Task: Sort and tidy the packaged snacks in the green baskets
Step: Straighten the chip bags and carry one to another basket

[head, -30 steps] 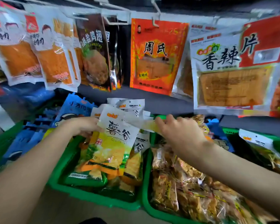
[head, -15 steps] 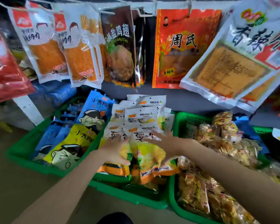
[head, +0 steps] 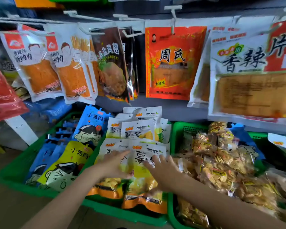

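Three green baskets stand side by side on the floor. The middle basket (head: 122, 212) holds several white-and-yellow chip packets (head: 139, 134) lying in overlapping rows. My left hand (head: 116, 164) lies flat on the front left packet with straight fingers. My right hand (head: 162, 171) rests with spread fingers on the front right packet (head: 142, 184). Neither hand grips anything. The left basket (head: 13, 179) holds blue and yellow cartoon packets (head: 68, 166). The right basket (head: 180, 129) is heaped with clear bags of small golden crackers (head: 221, 167).
Above the baskets, large snack bags hang on white hooks: white-and-orange strips (head: 40, 66), a dark chicken-wing bag (head: 111, 63), an orange bag (head: 170, 63) and a big white bag (head: 253, 76) low over the right basket. A red bag (head: 0, 93) hangs at far left.
One second ago my left hand held a chip packet up and my right pinched its top. That packet now lies in the middle basket, and both hands rest flat on the front row.
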The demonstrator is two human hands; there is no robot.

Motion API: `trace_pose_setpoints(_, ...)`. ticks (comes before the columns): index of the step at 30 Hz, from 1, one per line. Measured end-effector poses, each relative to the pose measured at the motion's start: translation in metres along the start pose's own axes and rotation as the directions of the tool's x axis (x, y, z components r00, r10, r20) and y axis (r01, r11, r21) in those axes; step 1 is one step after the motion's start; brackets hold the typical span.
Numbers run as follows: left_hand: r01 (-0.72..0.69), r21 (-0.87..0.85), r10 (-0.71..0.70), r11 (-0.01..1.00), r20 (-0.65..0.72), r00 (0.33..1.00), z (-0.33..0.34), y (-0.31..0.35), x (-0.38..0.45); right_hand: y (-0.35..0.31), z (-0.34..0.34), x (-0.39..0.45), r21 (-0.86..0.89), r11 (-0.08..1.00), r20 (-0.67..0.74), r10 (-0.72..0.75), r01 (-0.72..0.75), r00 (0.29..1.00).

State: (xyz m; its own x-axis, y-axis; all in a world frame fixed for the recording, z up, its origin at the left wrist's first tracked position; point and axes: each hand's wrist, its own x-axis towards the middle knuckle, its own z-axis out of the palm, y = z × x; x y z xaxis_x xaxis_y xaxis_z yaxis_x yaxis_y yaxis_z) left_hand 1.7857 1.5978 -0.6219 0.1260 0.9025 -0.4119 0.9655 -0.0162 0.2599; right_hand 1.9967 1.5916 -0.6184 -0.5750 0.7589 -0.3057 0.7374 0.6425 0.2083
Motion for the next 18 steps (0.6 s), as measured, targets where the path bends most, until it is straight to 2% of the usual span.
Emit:
trace_pose_setpoints(3, -0.079, -0.019, 0.075, 0.997, -0.163, 0.984, -0.005, 0.033, 0.011, 0.035, -0.015, -0.016, 0.122, 0.991, -0.032, 0.064, -0.059, 0.997)
trace_pose_setpoints(6, -0.183, 0.016, 0.182, 0.983, -0.231, 0.956, -0.006, 0.079, 0.025, 0.085, -0.023, -0.045, 0.255, 0.957, -0.119, 0.174, -0.139, 0.978)
trace_pose_setpoints(9, -0.315, -0.013, 0.305, 0.949, -0.212, 0.928, -0.001, 0.139, 0.038, 0.141, -0.015, -0.087, 0.326, 0.918, -0.152, 0.287, -0.226, 0.946)
trace_pose_setpoints(13, -0.508, -0.163, 0.48, 0.846, -0.182, 0.858, 0.012, 0.23, 0.044, 0.213, 0.026, -0.145, 0.393, 0.832, -0.057, 0.447, -0.392, 0.893)
trace_pose_setpoints(15, -0.531, -0.262, 0.512, 0.806, -0.144, 0.847, 0.019, 0.27, 0.05, 0.25, 0.055, -0.169, 0.377, 0.777, 0.004, 0.543, -0.504, 0.84)
trace_pose_setpoints(18, -0.523, -0.284, 0.54, 0.803, -0.021, 0.841, 0.03, 0.319, 0.063, 0.297, 0.094, -0.2, 0.342, 0.677, 0.061, 0.676, -0.652, 0.734)
